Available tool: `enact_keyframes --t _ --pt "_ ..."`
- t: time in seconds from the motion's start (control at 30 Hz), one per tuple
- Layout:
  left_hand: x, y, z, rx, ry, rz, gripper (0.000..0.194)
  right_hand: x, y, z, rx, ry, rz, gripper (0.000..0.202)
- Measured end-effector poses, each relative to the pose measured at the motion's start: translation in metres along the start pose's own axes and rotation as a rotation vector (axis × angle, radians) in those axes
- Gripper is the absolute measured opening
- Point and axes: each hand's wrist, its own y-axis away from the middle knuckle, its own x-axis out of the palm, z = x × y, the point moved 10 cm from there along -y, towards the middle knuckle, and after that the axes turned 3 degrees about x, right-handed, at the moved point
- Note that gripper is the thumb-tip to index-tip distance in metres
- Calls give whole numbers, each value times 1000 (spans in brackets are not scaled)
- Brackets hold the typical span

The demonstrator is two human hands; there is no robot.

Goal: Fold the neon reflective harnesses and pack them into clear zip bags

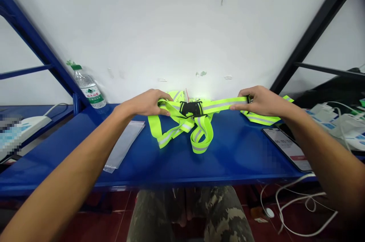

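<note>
Between my hands a neon yellow reflective strap (222,104) with a silver stripe is stretched above the blue shelf. A black buckle (191,108) sits in its middle. My left hand (152,102) is closed on the strap left of the buckle, thumb in front. My right hand (256,100) grips the strap's right part beside a small black slider (248,99). Below the buckle one band hangs in a curled loop (202,139); other bands fold down at the left, and more strap lies under my right hand.
A plastic water bottle (89,88) stands at the left by the wall. Clear plastic bags (125,145) lie on the blue tabletop (176,166). A phone (288,147) lies at right, near power strips and chargers (339,120). White cables (299,204) hang below the right edge.
</note>
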Motion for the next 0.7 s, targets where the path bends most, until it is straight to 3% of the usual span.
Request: enact_keyframes --t 0.2,0.27,0.37,0.43,0.57,0.7 --pt "2 -3 -12 0 425 -68 40 -38 5 8 -135 53 -347 42" --pt "8 -7 -11 3 469 -52 32 -46 7 11 -152 46 -428 42" --pt "15 -11 -11 47 307 12 24 -52 7 6 -73 55 -457 41" --pt "11 -13 -6 48 188 -15 29 -52 7 -2 4 89 -421 40" --pt "-10 -13 7 23 46 -168 34 -54 9 -11 56 60 -369 38" --pt "-35 -11 14 -19 -66 -279 35 -64 12 -15 39 -60 -406 31"
